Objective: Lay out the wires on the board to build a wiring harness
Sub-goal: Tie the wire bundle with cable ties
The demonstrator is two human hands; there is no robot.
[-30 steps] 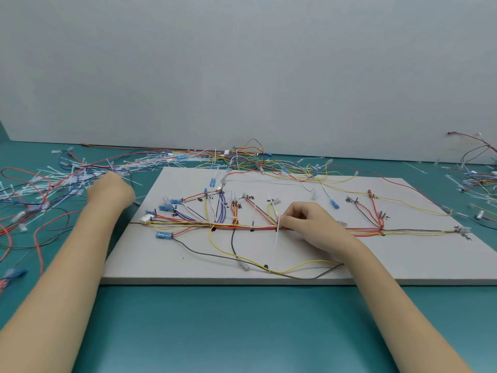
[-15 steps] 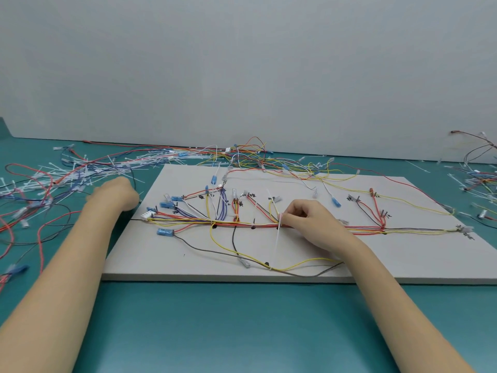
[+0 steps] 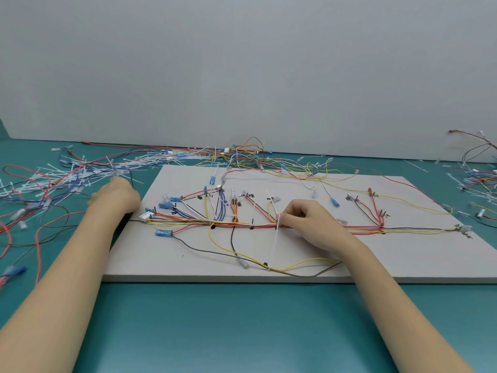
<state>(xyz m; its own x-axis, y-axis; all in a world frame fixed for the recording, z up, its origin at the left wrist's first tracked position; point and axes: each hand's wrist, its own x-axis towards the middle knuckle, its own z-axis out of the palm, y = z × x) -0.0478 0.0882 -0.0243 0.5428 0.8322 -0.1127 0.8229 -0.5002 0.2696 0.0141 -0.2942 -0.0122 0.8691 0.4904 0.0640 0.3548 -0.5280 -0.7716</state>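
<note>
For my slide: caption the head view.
Right hand pinches white cable tie at harness trunk; left hand beside board.

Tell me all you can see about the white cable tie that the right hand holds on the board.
The white cable tie is a thin, pale strip that looks like plastic. It crosses the main wire bundle on the board, and its long free tail runs toward the board's near edge. The right hand pinches its upper end at the bundle. Whether it is already fastened cannot be told.

board (image 3: 403, 254) | handwritten black marks beside wire ends | too small to read
</note>
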